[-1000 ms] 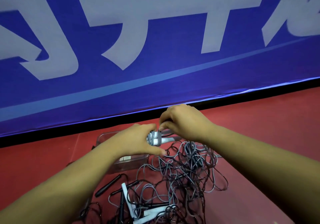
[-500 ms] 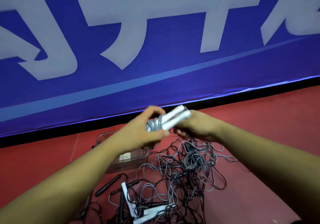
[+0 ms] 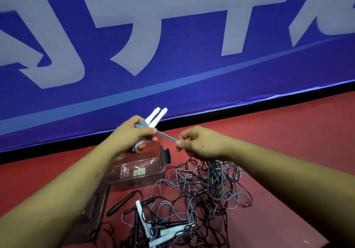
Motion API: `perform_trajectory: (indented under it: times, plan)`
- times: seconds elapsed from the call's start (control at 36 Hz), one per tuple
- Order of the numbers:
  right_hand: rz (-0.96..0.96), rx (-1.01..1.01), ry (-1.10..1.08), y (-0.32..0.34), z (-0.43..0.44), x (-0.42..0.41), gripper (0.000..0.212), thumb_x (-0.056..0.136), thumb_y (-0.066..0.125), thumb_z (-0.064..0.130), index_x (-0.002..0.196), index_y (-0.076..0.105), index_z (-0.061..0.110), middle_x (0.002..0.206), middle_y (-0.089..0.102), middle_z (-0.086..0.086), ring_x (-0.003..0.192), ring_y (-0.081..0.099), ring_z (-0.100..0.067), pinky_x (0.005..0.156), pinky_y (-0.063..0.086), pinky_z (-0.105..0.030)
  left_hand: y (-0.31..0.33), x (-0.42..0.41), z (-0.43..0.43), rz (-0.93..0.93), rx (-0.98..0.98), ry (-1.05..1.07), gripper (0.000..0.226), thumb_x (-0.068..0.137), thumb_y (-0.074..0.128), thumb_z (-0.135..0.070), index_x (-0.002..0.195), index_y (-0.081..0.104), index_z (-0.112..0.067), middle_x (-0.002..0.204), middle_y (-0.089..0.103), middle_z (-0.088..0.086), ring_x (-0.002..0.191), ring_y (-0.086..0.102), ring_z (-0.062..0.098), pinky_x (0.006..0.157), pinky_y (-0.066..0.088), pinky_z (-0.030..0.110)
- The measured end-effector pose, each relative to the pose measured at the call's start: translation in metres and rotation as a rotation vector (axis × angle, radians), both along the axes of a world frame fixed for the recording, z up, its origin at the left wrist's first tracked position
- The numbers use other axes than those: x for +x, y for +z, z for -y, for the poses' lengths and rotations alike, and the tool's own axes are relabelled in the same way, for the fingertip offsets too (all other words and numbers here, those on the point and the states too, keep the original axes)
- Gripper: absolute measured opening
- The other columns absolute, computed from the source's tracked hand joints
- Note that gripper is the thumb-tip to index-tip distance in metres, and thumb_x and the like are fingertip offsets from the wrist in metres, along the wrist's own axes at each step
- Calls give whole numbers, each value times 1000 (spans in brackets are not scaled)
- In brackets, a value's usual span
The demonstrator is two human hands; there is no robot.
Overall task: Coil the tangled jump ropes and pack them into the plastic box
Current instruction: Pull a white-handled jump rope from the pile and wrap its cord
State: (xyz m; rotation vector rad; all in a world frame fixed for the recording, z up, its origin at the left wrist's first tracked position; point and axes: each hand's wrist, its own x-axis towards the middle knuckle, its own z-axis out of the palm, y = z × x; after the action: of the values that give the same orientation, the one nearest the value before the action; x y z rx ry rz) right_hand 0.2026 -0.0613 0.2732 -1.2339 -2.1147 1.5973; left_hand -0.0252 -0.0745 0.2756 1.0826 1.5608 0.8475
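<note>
A second ago both hands are bunched together on the half-wound rope; now they stand apart. The left hand (image 3: pixel 132 136) grips the pair of white handles (image 3: pixel 158 115), which half a second ago lie almost level and now tilt up and away, with turns of grey cord wound round them just above the fingers. The right hand (image 3: pixel 201 144) has come off the handles and pinches the grey cord (image 3: pixel 166 136) between thumb and fingertips, drawing a short stretch of it taut between the two hands.

This reads as the close of the wrapping: the loose tail is being pulled snug, probably to be wound once more or tucked under a turn so the bundle holds. Whether any cord still trails from the right hand down to the heap cannot be told, as the hand hides it.

The clear plastic box (image 3: pixel 134 182) sits on the red floor (image 3: pixel 288 132) right under the left hand, and no coiled rope shows in the part of it that is in view, so this would be the first bundle to go in. The tangled pile (image 3: pixel 201 190) of grey and black ropes lies just beside the box, with a black handle (image 3: pixel 121 203) and more white ones near it, so most of the job is yet to do. A blue banner (image 3: pixel 172 55) stands behind
</note>
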Motion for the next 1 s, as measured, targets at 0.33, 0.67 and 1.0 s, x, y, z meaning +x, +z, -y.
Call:
perform_trajectory:
  times: [0.33, 0.67, 1.0]
  plan:
    - [254, 488, 146, 12, 3, -17, 27, 95, 59, 20, 70, 55, 12, 57, 44, 2, 50, 38, -12, 48, 30, -25, -18, 20, 0, -1072, 117, -394, 36, 80, 70, -28, 96, 39, -32, 89, 66, 2, 78, 63, 28, 72, 53, 39]
    - [242, 687, -41, 5, -17, 1, 10, 92, 62, 33, 94, 71, 28, 84, 72, 3, 81, 64, -17, 73, 53, -36, -13, 38, 10, -889, 260, -682, 39, 77, 68, -65, 110, 59, -45, 60, 56, -21, 58, 51, 0, 57, 40, 29]
    - [-36, 248, -125, -2, -30, 26, 35, 84, 75, 29, 62, 62, 6, 51, 48, -7, 45, 40, -16, 45, 32, -21, 2, 44, 27, -426, 299, -666, 39, 81, 76, -45, 104, 47, -31, 74, 69, 9, 56, 56, 22, 54, 45, 36]
